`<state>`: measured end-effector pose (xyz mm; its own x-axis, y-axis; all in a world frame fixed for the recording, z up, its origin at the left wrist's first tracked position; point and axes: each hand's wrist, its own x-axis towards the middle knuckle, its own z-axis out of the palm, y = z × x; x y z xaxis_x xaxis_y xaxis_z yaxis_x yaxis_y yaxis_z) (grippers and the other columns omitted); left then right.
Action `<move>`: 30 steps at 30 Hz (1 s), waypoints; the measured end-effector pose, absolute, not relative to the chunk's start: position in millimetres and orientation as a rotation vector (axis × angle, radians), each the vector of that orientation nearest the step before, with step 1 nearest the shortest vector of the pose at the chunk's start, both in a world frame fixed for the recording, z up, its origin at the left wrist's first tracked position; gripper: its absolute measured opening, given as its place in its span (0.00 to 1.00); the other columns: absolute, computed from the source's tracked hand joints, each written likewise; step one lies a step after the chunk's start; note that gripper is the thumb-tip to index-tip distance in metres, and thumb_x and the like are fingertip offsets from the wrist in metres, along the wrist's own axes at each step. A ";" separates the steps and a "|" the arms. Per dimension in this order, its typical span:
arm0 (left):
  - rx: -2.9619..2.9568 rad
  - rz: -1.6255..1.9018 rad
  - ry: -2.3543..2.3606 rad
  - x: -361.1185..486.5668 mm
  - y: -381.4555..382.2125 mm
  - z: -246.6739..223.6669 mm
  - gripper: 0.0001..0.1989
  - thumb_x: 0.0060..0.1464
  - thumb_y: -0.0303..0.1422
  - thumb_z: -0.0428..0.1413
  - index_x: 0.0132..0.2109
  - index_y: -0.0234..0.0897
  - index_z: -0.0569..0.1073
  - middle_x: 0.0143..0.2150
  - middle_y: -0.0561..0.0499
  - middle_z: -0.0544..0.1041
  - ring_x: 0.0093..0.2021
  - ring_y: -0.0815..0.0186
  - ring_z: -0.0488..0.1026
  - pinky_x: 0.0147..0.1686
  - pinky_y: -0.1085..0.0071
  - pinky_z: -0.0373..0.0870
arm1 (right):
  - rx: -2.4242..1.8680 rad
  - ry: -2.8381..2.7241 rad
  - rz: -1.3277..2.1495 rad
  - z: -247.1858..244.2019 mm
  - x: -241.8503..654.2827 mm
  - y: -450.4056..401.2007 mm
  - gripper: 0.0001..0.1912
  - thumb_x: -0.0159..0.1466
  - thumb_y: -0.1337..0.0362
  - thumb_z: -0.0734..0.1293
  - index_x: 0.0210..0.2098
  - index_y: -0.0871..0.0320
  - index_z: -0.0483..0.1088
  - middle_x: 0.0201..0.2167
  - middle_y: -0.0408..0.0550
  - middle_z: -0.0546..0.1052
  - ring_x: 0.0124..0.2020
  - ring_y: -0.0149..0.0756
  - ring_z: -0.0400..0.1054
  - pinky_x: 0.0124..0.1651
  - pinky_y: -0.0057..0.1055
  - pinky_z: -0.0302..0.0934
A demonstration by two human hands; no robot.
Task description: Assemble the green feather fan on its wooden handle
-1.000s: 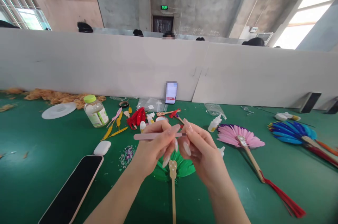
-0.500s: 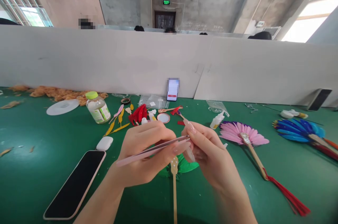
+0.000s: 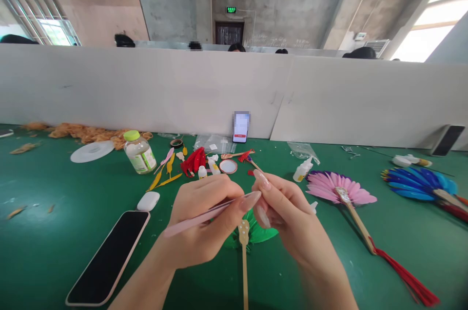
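Observation:
My left hand (image 3: 206, 217) is closed around pink tweezers (image 3: 195, 222), thumb laid along them; their tips are hidden behind the thumb. Almost touching it, my right hand (image 3: 288, 212) is closed in a pinch with thumb and forefinger together. Whatever sits in that pinch is too small or hidden to make out. Below both hands lies a green feather fan (image 3: 261, 233), partly covered by them. Its wooden handle (image 3: 244, 256) points toward me, with small pearl-like beads on its head.
Right of my hands lie a pink feather fan (image 3: 338, 188) with a red tassel and a blue feather fan (image 3: 417, 183). A glue bottle (image 3: 302, 169) stands nearby. On the left are a black-screened phone (image 3: 109, 259), a green-lidded jar (image 3: 139, 153) and red feathers (image 3: 193, 161).
The tweezers' tips showed at my right fingers before; now my left thumb covers them and is pressed closer. The camera view has tilted slightly upward.

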<state>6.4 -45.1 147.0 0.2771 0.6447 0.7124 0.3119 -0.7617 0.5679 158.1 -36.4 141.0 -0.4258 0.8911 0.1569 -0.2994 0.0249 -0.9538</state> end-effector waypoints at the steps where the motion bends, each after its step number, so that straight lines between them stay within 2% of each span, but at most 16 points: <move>1: 2.204 1.485 0.880 6.9 -45.3 146.1 0.08 0.52 0.25 0.52 0.25 0.37 0.67 0.17 0.56 0.64 0.18 0.74 0.59 0.19 0.75 0.55 | -0.664 -1.348 1.576 141.3 158.1 -36.8 0.20 0.64 0.54 0.58 0.20 0.59 0.56 0.15 0.36 0.51 0.16 0.23 0.41 0.18 0.24 0.35; 9: 1.826 1.401 0.849 11.2 -44.2 147.9 0.13 0.55 0.30 0.51 0.23 0.36 0.68 0.11 0.59 0.60 0.11 0.77 0.55 0.15 0.76 0.53 | -0.622 -1.347 1.575 140.1 156.3 -36.2 0.18 0.65 0.55 0.57 0.23 0.59 0.57 0.15 0.35 0.49 0.16 0.22 0.38 0.17 0.24 0.35; 17: 1.459 1.301 0.762 14.5 -33.9 142.4 0.16 0.52 0.37 0.54 0.20 0.36 0.67 0.09 0.60 0.56 0.10 0.78 0.51 0.12 0.76 0.46 | -0.630 -1.316 1.579 137.0 155.7 -33.0 0.18 0.64 0.54 0.59 0.23 0.58 0.57 0.15 0.35 0.49 0.16 0.22 0.38 0.18 0.24 0.35; 26: 0.902 1.098 0.491 20.6 -18.2 123.3 0.12 0.50 0.36 0.55 0.24 0.33 0.66 0.11 0.63 0.50 0.10 0.81 0.44 0.14 0.79 0.45 | -0.560 -1.229 1.596 131.0 149.0 -27.9 0.20 0.62 0.53 0.60 0.20 0.58 0.56 0.15 0.35 0.49 0.16 0.23 0.37 0.18 0.24 0.34; 30: 0.810 1.080 0.430 23.7 -20.4 125.4 0.13 0.49 0.33 0.56 0.22 0.33 0.62 0.10 0.63 0.49 0.10 0.82 0.43 0.14 0.80 0.47 | -0.499 -1.195 1.615 130.4 148.1 -29.3 0.20 0.63 0.55 0.59 0.19 0.59 0.56 0.14 0.35 0.49 0.15 0.22 0.37 0.17 0.24 0.33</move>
